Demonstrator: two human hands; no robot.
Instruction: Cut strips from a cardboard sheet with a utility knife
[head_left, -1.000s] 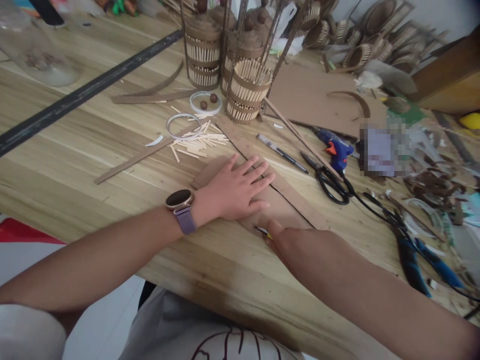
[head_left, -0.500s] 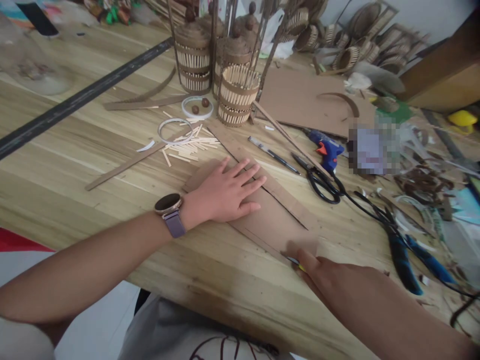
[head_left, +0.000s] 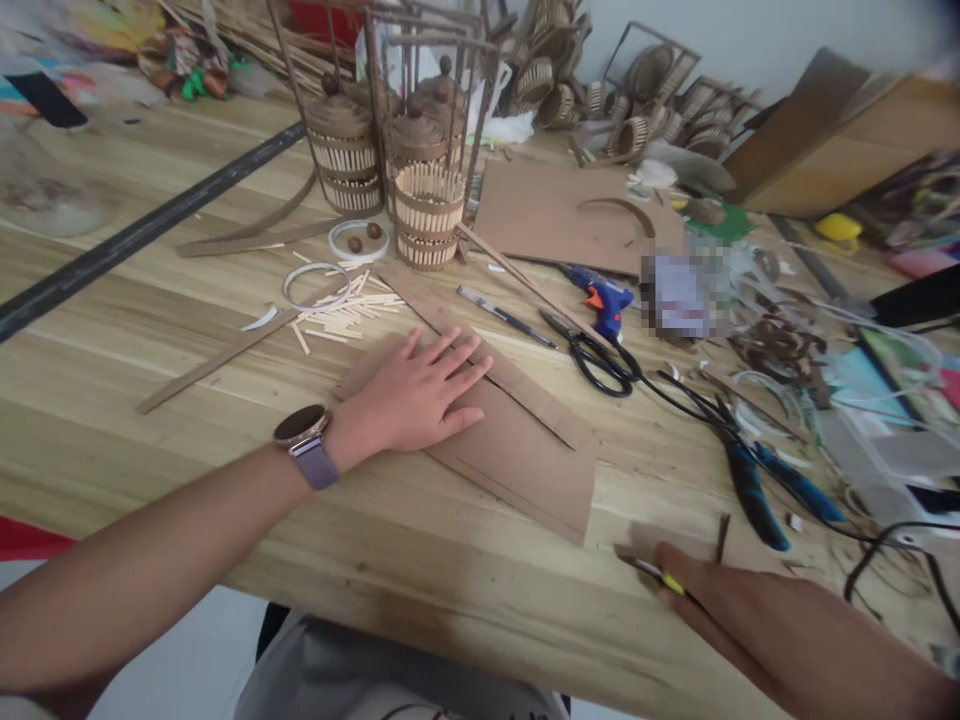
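Observation:
My left hand point(head_left: 420, 395) lies flat with fingers spread on a piece of brown cardboard point(head_left: 517, 460), wearing a watch at the wrist. A narrow cardboard strip point(head_left: 517, 385) runs along the far side of that piece, with a dark gap between them. A thin line parallels the near edge. My right hand point(head_left: 727, 610) is closed on a utility knife point(head_left: 652, 568) with a yellow part. Its blade points left, just off the cardboard's right corner and apart from it.
Small sticks point(head_left: 349, 310) lie behind my left hand beside a tape ring point(head_left: 316, 287). Woven stick baskets point(head_left: 429, 215) stand at the back. A pen point(head_left: 506, 317), black scissors point(head_left: 600, 362), a blue glue gun point(head_left: 609, 303) and blue-handled pliers point(head_left: 757, 490) lie to the right.
My right hand with the knife has moved off the cardboard's near edge, to the right and toward me. My left hand stays on the cardboard. The view has shifted to the right.

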